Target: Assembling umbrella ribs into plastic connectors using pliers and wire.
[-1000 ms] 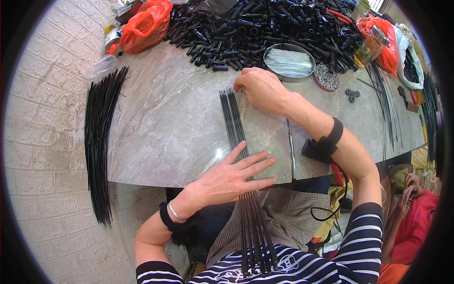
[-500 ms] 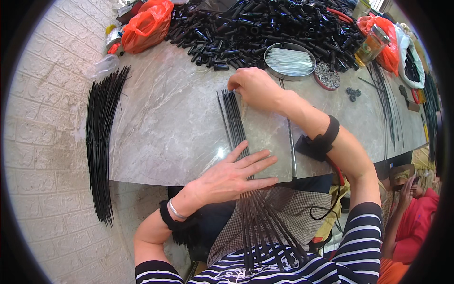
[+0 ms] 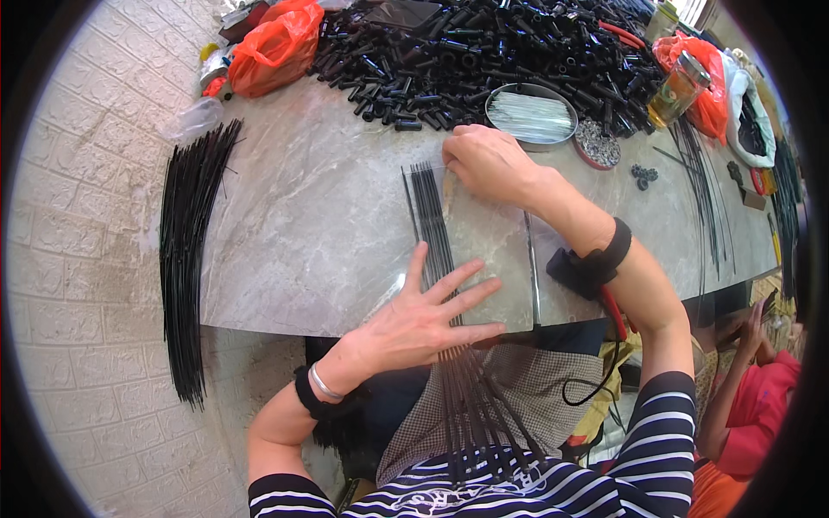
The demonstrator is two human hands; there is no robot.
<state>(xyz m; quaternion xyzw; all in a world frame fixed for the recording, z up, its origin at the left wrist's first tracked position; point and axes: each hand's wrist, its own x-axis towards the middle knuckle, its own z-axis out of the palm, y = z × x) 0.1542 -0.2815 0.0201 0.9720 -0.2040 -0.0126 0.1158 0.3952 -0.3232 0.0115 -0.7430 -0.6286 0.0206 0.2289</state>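
A row of thin black rods [image 3: 436, 224] lies side by side on the table, far tips level; the near ends fan out past the table edge over my lap. My left hand [image 3: 414, 321] rests flat across them, fingers spread. One rod [image 3: 409, 203] sits slightly apart on the row's left side. Just right of the far tips is my right hand [image 3: 488, 160], its fingers curled together and bent down. Whatever its fingertips pinch, if anything, is hidden. Beyond that hand stands a round tin [image 3: 492, 129] of thin pale sticks.
A large heap of black tubular parts [image 3: 484, 52] covers the back. Small metal pieces fill a red-rimmed dish [image 3: 596, 145]. A thick bundle of black rods [image 3: 186, 259] lies at the left edge. A glass jar [image 3: 680, 91] and orange bags [image 3: 276, 47] stand behind. Another person [image 3: 760, 406] sits at right.
My right hand has shifted a little to the right, off the rods' far tips. My left index finger has swung left, away from the other fingers.
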